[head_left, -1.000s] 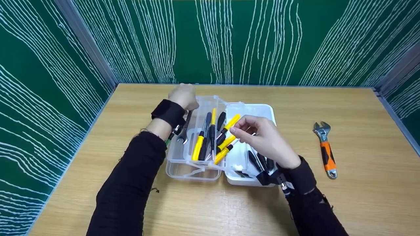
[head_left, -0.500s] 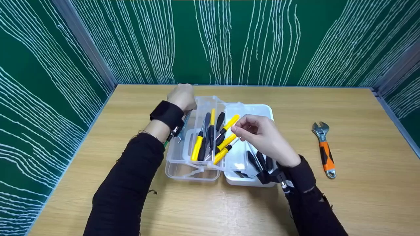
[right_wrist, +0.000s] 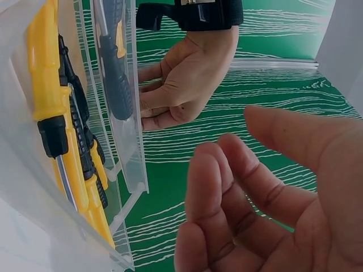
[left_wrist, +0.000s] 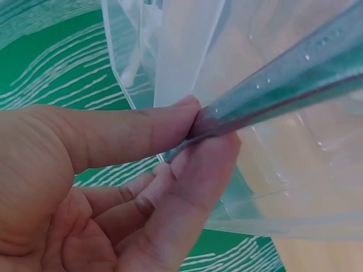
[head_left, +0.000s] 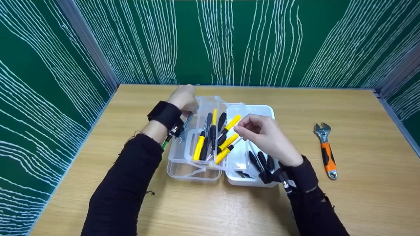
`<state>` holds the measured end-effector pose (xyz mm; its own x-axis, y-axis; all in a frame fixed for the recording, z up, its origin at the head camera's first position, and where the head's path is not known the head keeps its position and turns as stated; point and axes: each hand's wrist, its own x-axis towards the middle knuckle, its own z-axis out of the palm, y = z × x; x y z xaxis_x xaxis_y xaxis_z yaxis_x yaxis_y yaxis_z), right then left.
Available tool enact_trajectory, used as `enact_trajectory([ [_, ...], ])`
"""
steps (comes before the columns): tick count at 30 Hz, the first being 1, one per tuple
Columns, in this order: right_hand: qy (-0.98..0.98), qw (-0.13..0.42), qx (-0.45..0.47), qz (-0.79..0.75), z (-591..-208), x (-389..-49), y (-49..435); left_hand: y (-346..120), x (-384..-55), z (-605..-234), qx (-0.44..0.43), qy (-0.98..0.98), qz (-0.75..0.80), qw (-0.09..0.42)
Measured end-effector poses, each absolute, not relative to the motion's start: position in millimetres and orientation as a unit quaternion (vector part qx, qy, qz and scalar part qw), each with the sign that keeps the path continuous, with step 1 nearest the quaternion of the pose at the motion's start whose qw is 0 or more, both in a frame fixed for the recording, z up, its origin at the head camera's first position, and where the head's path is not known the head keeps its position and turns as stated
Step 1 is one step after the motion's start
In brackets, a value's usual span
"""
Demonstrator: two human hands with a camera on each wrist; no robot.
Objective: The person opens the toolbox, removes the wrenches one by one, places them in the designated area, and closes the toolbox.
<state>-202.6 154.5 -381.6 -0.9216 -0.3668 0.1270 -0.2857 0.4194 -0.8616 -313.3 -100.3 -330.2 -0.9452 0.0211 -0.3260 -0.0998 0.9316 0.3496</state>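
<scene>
My left hand (head_left: pixel 183 98) pinches one end of a metal open-end wrench (left_wrist: pixel 283 85) between thumb and fingertips, at the far left of a clear toolbox tray (head_left: pixel 177 158). The wrench slants down into the tray's left compartment, partly hidden by the wrist strap in the head view. Over the white toolbox base (head_left: pixel 267 109) hovers my right hand (head_left: pixel 267 139), fingers loosely curled. The right wrist view shows nothing between its fingers. Beside it, yellow-and-black screwdrivers (head_left: pixel 199 147) lie in the tray's other compartment and across the middle.
An adjustable wrench (head_left: pixel 326 154) with an orange-black handle lies on the wooden table (head_left: pixel 370 137) at the right. Black-handled tools (head_left: pixel 254 160) sit in the white base. Green walls (head_left: pixel 295 42) with white lines enclose the table's back and sides.
The open-end wrench has turned in my left hand, from its flat face showing to more of its edge. My right hand has barely moved.
</scene>
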Motion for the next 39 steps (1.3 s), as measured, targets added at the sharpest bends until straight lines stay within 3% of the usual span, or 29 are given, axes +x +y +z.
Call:
enact_trajectory([
  [5,0.840,0.039,-0.193,-0.506,-381,-202,155,-103,-309,-328,-0.016,0.967,0.207,0.150],
  [18,0.850,0.035,-0.184,-0.492,-380,-204,156,-118,-285,-319,0.059,0.955,0.292,0.019],
  [39,0.851,0.046,-0.179,-0.491,-380,-202,151,-106,-235,-296,0.139,0.885,0.424,-0.134],
])
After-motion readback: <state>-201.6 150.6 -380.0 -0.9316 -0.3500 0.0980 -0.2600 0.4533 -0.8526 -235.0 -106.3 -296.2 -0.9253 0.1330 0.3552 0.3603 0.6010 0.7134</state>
